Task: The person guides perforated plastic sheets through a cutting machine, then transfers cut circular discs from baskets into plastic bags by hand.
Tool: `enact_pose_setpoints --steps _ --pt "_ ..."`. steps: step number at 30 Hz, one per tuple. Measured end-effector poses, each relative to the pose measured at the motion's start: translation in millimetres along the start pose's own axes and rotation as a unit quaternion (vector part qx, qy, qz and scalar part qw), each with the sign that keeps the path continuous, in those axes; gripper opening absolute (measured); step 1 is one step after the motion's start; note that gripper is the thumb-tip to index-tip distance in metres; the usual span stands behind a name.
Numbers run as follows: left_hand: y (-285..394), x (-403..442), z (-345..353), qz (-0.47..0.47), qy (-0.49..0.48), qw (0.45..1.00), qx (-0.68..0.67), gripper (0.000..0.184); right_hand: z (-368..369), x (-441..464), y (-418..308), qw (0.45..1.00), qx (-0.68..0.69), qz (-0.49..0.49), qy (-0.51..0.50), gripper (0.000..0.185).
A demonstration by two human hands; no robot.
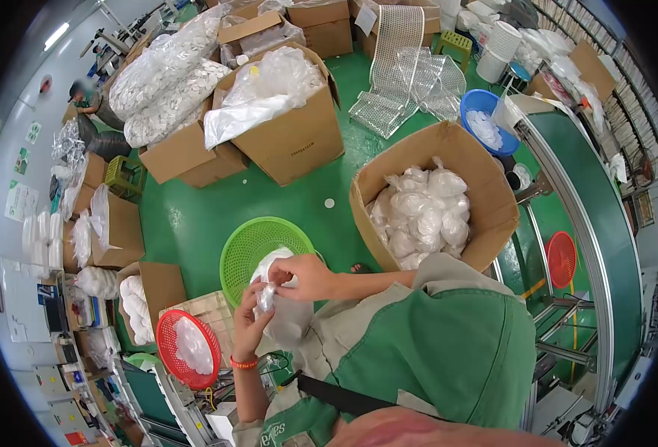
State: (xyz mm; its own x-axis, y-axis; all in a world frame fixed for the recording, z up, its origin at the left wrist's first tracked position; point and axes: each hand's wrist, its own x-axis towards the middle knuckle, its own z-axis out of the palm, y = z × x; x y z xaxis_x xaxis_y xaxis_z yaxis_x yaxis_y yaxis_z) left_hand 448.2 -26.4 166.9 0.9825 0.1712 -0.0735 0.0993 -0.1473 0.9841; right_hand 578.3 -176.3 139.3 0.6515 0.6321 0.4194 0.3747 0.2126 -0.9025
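My left hand (pixel 250 322), with an orange band at its wrist, is closed around the gathered neck of a clear plastic bag (pixel 288 324). The fingers of my right hand (pixel 305 277) pinch at the same gathered plastic from the other side. Below the hands the bag bulges with whitish contents that I cannot make out. A light green basket (pixel 251 249) stands right behind my hands, with white plastic partly hidden at its near side. To the right, a large open carton (pixel 364 201) holds several filled, tied clear bags (pixel 422 212).
A red basket (pixel 166 350) with clear plastic pieces sits at lower left. Cartons (pixel 299 141) and big sacks (pixel 172 82) line the back. A conveyor frame (pixel 567 194) runs along the right, near a blue basin (pixel 472 104). Another person (pixel 94 104) is at far left.
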Motion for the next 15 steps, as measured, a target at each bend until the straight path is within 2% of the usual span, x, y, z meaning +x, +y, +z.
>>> enact_pose_setpoints --steps 1,3,5,6,8,10,11,12,14,15 --pt "-6.4 -1.1 -1.6 -0.028 -0.01 0.999 -0.011 0.04 -2.2 2.4 -1.7 0.999 -0.041 -0.012 0.006 0.019" --pt "-16.4 -6.7 0.3 -0.099 0.007 0.988 -0.116 0.042 -4.6 3.0 -2.0 0.994 -0.105 -0.033 -0.011 0.021" --pt "-17.4 -6.1 4.6 -0.098 0.018 0.986 -0.13 0.041 -10.3 11.6 -9.5 0.996 -0.087 0.007 -0.01 0.02" --pt "-7.7 -4.3 8.8 -0.096 0.022 0.987 -0.13 0.041 -9.2 14.1 -3.6 0.997 -0.072 -0.006 -0.023 0.019" --pt "-14.1 1.3 4.8 -0.064 0.033 0.993 -0.092 0.038 -6.0 14.7 -7.5 0.998 -0.054 0.003 -0.041 0.017" --pt "-18.4 2.9 10.5 -0.047 0.074 0.99 -0.106 0.034 -5.8 14.8 -15.1 0.993 -0.092 0.019 -0.069 0.021" --pt "-14.7 3.9 18.6 -0.043 0.104 0.987 -0.112 0.029 -4.5 14.7 -10.6 0.994 -0.082 -0.017 -0.066 0.027" --pt "-9.6 5.5 27.4 0.008 0.125 0.985 -0.116 0.026 -5.4 14.2 -10.4 0.994 -0.076 -0.006 -0.082 0.023" --pt "-20.3 3.1 31.0 0.03 0.165 0.982 -0.09 0.023 -2.6 15.1 0.4 0.982 -0.124 -0.136 -0.052 0.019" --pt "-22.6 1.3 33.6 0.039 0.168 0.981 -0.085 0.021 -3.8 12.5 1.7 0.986 -0.113 -0.089 -0.086 0.016"
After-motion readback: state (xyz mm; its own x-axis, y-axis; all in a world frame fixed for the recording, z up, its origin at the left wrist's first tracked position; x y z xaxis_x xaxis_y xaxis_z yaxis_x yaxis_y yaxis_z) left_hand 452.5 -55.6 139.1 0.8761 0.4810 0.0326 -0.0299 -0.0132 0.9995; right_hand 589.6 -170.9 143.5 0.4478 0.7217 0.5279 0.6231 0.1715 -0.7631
